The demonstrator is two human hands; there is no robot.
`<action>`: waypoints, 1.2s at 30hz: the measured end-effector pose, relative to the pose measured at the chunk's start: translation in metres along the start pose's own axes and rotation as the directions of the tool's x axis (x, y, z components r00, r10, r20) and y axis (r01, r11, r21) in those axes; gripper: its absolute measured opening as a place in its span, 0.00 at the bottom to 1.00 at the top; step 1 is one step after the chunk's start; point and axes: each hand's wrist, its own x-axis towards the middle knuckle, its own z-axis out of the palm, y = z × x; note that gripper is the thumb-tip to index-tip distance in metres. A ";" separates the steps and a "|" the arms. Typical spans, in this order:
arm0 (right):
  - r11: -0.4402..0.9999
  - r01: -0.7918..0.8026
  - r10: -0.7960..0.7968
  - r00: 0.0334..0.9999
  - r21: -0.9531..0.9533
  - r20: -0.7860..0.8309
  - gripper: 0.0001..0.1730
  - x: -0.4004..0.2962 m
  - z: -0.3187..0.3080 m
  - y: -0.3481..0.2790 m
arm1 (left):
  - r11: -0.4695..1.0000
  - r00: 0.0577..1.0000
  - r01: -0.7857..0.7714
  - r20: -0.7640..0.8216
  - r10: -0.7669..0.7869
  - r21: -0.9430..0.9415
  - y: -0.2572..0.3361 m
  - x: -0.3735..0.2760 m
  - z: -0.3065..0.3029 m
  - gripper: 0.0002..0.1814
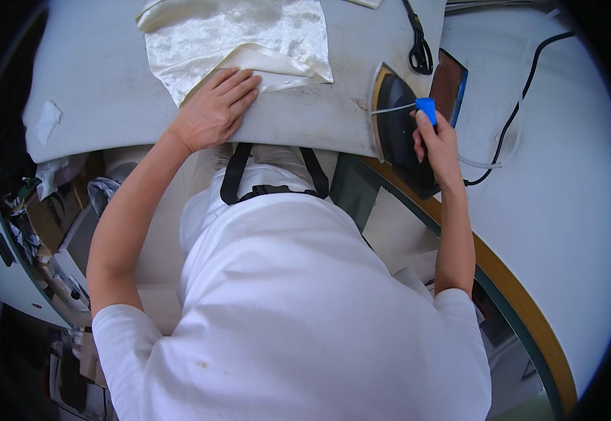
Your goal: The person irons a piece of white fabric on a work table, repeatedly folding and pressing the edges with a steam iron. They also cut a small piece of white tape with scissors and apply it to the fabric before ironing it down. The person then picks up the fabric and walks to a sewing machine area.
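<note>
A shiny cream satin-like cloth (242,37) lies over the grey ironing surface (295,118), its near edge partly turned back and showing a paler underside. My left hand (216,108) lies palm down on the cloth's near edge, with the fingertips on the fold. Well to the right, my right hand (437,139) grips the handle of a dark steam iron (396,113) with a blue knob or cap (426,109). The iron rests at the right front of the surface, apart from the cloth. Its sole is mostly hidden.
Black-handled scissors (420,55) lie beyond the iron, beside a reddish-brown iron rest (447,79). A black cord (510,118) and a clear coiled hose (479,162) cross the white table (553,158). A white scrap (48,121) sits at left. Cluttered boxes (52,216) stand below.
</note>
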 end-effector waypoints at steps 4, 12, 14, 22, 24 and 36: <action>0.961 0.188 -0.167 0.979 -0.202 0.113 0.20 -0.037 0.045 -0.041 | 0.999 1.000 0.004 -0.011 -0.004 0.039 0.003 -0.001 0.003 0.25; 0.831 0.378 -0.327 0.925 -0.407 0.191 0.23 -0.029 0.136 -0.077 | 0.999 1.000 0.006 -0.031 -0.005 0.054 0.003 -0.001 0.002 0.24; 0.793 0.366 -0.294 0.930 -0.487 0.221 0.23 -0.024 0.135 -0.071 | 1.000 0.999 0.015 -0.047 -0.014 0.022 0.003 -0.001 0.004 0.25; 0.710 0.436 -0.283 0.896 -0.553 0.342 0.21 -0.005 0.118 -0.065 | 0.996 0.999 0.035 -0.033 -0.033 0.078 0.007 -0.003 0.005 0.26; 0.699 0.428 -0.255 0.898 -0.573 0.358 0.22 -0.005 0.123 -0.072 | 0.995 0.998 0.045 -0.041 -0.042 0.091 0.008 -0.004 0.004 0.26; 0.651 0.446 -0.262 0.891 -0.614 0.370 0.25 -0.005 0.126 -0.076 | 0.965 0.997 0.069 0.007 -0.073 0.252 0.004 -0.042 -0.013 0.25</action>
